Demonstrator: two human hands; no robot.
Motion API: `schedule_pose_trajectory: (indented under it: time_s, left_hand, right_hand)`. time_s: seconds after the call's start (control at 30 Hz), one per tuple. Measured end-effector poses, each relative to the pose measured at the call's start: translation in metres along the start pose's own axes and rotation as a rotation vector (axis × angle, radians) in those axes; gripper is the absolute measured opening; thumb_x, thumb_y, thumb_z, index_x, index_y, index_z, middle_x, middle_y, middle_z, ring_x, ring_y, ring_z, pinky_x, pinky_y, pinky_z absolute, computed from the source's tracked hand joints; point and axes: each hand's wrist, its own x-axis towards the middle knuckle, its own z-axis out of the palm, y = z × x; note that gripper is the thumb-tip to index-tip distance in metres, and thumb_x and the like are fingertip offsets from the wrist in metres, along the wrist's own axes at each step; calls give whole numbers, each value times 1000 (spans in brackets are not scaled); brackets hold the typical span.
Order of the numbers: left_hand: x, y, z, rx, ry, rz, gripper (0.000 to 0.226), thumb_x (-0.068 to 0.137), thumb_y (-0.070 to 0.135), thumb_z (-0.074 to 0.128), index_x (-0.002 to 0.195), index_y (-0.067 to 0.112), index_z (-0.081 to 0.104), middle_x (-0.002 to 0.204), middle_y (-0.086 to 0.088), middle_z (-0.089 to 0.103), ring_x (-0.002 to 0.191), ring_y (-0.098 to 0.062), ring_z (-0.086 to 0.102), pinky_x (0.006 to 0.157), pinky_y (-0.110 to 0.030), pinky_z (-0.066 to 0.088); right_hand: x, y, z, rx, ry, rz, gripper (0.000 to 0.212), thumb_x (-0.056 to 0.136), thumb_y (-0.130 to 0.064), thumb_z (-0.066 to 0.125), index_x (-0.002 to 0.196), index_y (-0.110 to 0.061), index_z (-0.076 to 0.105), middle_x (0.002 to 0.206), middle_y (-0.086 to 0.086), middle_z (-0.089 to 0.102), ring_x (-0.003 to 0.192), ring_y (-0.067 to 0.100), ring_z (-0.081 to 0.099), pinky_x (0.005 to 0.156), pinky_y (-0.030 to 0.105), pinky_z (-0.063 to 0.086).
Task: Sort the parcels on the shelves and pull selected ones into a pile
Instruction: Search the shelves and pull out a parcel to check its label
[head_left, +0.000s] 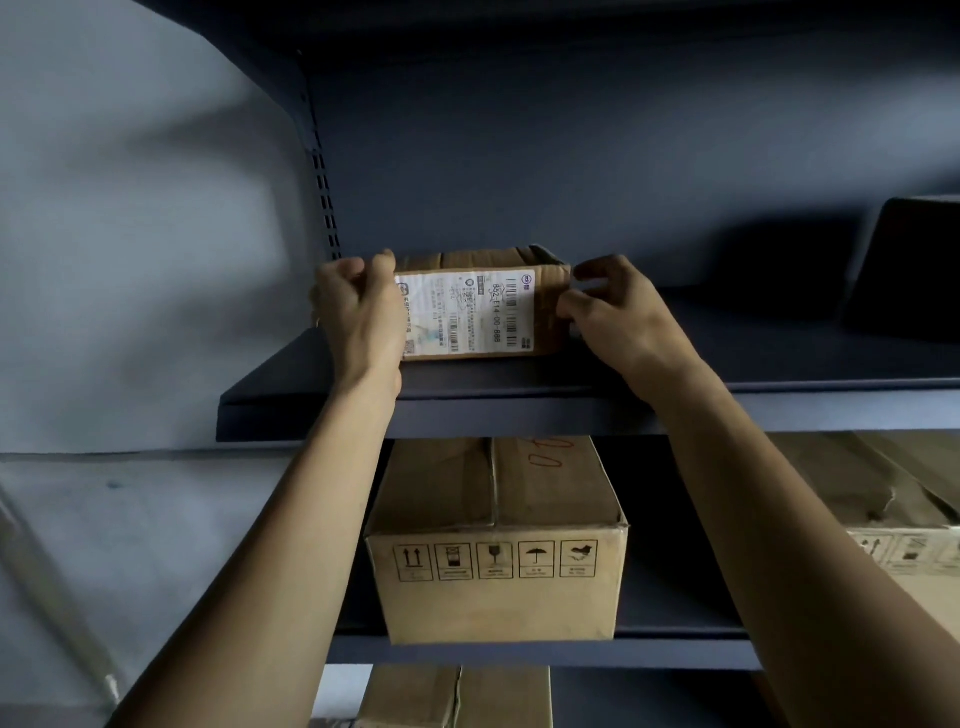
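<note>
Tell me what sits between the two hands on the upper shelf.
A brown cardboard parcel with a white shipping label lies between the left hand and right hand, on the dark blue metal shelf, as the head view shows.

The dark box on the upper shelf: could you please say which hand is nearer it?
Right. The right hand sits left of the dark box, beside the labelled box; the left hand is farther left.

Small labelled cardboard parcel (480, 312) upright on upper shelf (675, 364), near front edge.
</note>
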Motion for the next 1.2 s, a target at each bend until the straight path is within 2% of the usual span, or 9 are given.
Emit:
schedule_pose_trajectory:
  time_s: [0.13,0.23,0.33,0.43,0.63,0.83,0.97,1.07,1.2]
  left_hand:
    - [-2,-1,3,-12,-10,4,39,72,56,62,97,27,55,120,-4,56,108,-21,63,96,-51,55]
    - [-16,9,-4,-18,71,221,46,85,36,60,120,7,57,118,-2,49,111,-21,56,97,-36,51]
    - [-61,14,-34,-106,107,568,25,92,9,56,112,-6,61,102,-13,60,92,-22,60,79,-26,50]
    - [-127,-11,-80,-133,-53,684,11,97,4,51,101,5,62,80,-7,63,71,-21,62,64,-31,49]
    - [-164,-119,-130,327,-231,428,17,97,18,59,105,7,70,102,-1,68,95,-20,65,83,-45,54]
    - [-134,-129,-137,449,-212,215,37,94,36,59,127,22,68,125,17,56,121,-18,58,103,-38,49]
    - [-149,-135,-122,444,-315,66,30,105,33,57,133,24,62,122,10,64,105,0,60,97,-28,52]
    - [-161,-144,-118,488,-280,129,30,109,32,48,136,23,55,123,6,63,108,-10,60,85,-14,45]
    - [-160,-146,-111,456,-220,98,27,108,29,47,132,20,55,112,7,64,97,-5,61,79,-18,44]
  right_hand:
    - [-2,0,-1,23,34,5,38,94,-22,66,132,-18,58,114,1,70,98,14,71,81,31,60]
    - [-15,0,-3,-21,140,-97,34,96,-21,64,129,-14,62,112,0,72,97,9,70,71,20,55]
    - [-65,6,-4,-72,352,-374,29,91,-15,56,115,-4,68,107,6,71,95,11,68,79,19,52]
    - [-135,38,3,-138,541,-557,16,90,-1,49,96,0,65,93,16,65,81,22,61,71,25,46]
    - [-191,123,31,-87,334,-181,16,94,-8,53,104,-15,62,106,6,59,89,5,58,75,16,44]
    - [-172,125,31,-37,381,-155,32,95,-16,54,126,-14,63,126,3,52,112,13,57,93,20,49]
    - [-167,148,32,-6,183,-38,27,105,-27,54,130,-34,64,136,-4,51,121,13,57,105,42,54]
    - [-173,156,38,39,160,-63,25,109,-26,51,130,-36,62,137,0,53,120,11,57,104,32,51]
    - [-171,160,40,44,162,-83,25,109,-25,51,131,-24,63,135,3,54,117,10,57,96,10,44]
